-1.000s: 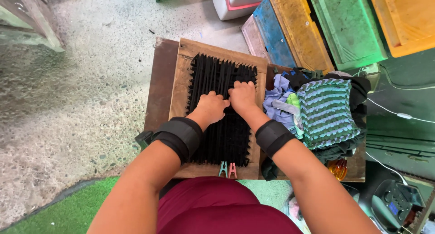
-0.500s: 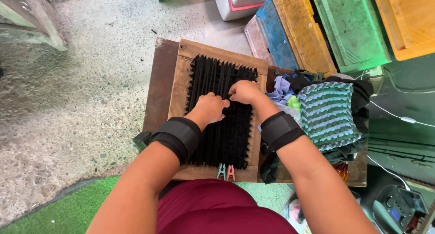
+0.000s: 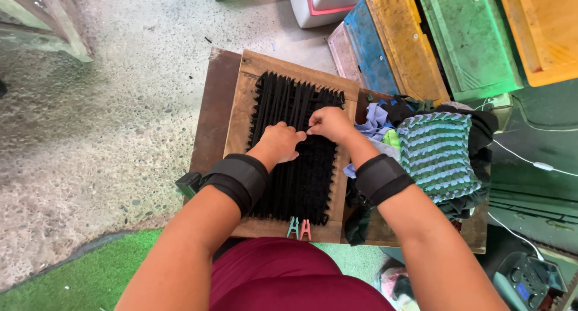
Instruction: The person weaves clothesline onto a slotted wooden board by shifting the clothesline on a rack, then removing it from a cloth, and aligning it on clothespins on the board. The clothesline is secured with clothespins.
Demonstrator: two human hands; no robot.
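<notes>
Right hand (image 3: pixel 328 123) shifted left (pinching), black weaving (image 3: pixel 295 148) beneath left hand (image 3: pixel 278 143)

Both hands, left hand (image 3: pixel 278 143) and right hand (image 3: pixel 330 123), press on the black woven mat (image 3: pixel 295 184); striped cloth pile (image 3: pixel 436 154) lies at three o'clock.

A low brown wooden table (image 3: pixel 212 112) is standing on the speckled concrete floor (image 3: pixel 120 94), carrying a wooden frame (image 3: pixel 241 106) strung with black strips under both hands. Just right of the right hand (image 3: pixel 328 123), a heap of cloth scraps (image 3: pixel 433 154) is lying on it.
</notes>
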